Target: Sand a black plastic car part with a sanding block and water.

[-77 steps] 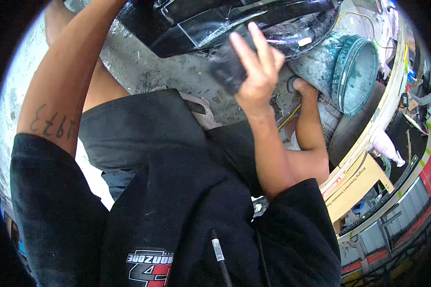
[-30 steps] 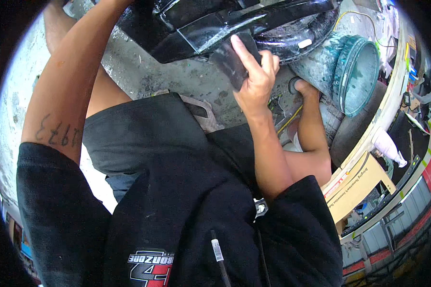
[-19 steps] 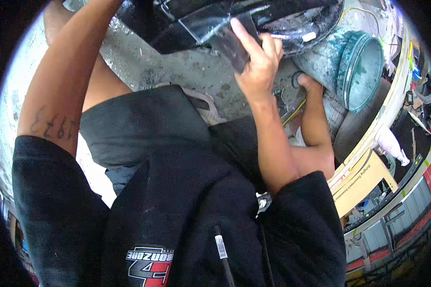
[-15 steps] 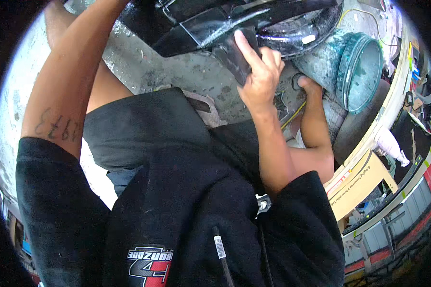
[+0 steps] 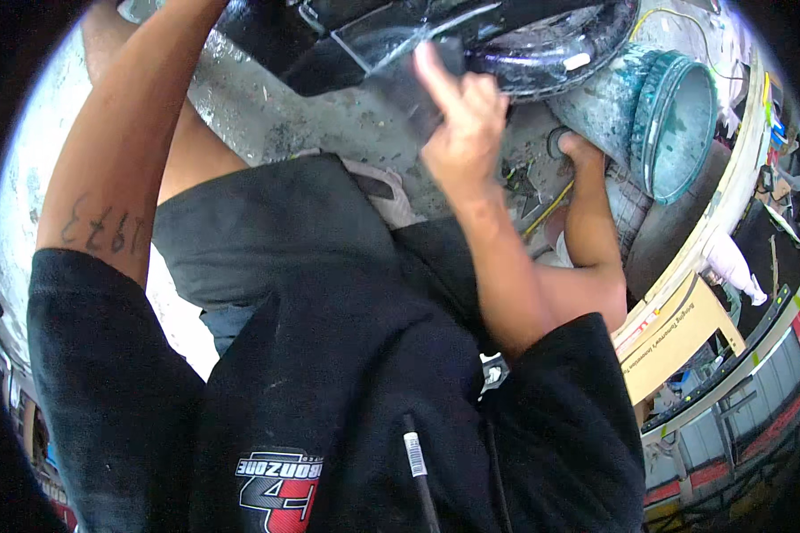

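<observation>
Now R-hand [image 5: 460, 133] grip round dark pad [image 5: 400, 84]

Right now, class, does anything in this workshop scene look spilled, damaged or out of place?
Yes. The teal-stained plastic bucket lies tipped on its side on the gritty concrete floor, its open mouth sideways, beside the glossy black curved panel.

The left hand is running out past the top edge above the glossy black body panel [image 5: 471, 35], so its grip is staying unseen. The right hand [image 5: 458, 133] is covering most of a dark grey sheet [image 5: 400, 84] against that panel, and the panel itself is being cropped at the top. Right of the panel, the teal bucket's [image 5: 676, 124] contents are too dim to read
</observation>
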{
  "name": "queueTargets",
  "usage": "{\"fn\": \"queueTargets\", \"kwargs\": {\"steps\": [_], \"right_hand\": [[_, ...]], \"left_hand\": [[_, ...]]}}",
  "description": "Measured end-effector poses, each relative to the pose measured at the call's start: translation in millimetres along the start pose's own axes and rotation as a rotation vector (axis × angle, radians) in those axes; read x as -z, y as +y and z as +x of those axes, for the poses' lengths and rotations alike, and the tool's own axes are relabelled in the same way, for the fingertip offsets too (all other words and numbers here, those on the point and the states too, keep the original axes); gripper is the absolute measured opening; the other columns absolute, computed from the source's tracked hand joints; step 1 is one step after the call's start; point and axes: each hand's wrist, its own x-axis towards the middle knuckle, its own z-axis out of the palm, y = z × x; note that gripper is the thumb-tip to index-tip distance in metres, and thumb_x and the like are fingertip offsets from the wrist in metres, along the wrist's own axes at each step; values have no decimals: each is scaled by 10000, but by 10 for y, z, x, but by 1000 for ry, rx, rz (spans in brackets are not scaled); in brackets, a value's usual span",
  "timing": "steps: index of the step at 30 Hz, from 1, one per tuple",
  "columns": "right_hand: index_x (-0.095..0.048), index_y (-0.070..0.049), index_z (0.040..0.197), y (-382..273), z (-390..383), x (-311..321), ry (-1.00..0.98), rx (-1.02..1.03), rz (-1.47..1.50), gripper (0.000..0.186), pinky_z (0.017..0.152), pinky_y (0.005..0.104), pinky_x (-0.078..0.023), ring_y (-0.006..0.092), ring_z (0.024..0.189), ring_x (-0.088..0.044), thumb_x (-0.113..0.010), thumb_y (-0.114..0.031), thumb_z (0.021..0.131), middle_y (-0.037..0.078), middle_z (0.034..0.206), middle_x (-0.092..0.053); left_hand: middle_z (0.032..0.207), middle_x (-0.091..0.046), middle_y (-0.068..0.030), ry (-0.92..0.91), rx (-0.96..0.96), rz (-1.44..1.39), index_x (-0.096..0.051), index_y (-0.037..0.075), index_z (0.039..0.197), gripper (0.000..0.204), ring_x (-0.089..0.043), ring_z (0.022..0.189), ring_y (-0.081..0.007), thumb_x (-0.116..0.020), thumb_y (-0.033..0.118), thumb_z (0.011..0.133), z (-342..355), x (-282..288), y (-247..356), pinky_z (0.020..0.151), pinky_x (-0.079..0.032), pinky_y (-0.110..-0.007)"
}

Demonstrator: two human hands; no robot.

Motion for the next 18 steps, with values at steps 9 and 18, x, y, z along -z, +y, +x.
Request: {"fn": "queueTargets", "kwargs": {"steps": [9,18], "right_hand": [[-776,-205,1339,-169,-75,7,-13,154,3,673,758,385,-374,252,822,-582,-616,47,736,13,737,-527],[-775,-169,1328,208,-38,581,234,-43,-115,558,1054,383,-407,287,1199,-554,-789,16,802,126,1340,-613]], "left_hand": [[1006,-750,-110,-2,-26,26,-768,127,993,209,-693,979,-359,-635,251,890,48,7,30,886,-501,-579],[977,-757,-107,-10,-25,38,-774,128,969,194,-702,953,-359,-639,238,885,55,10,42,867,-507,-582]]}}
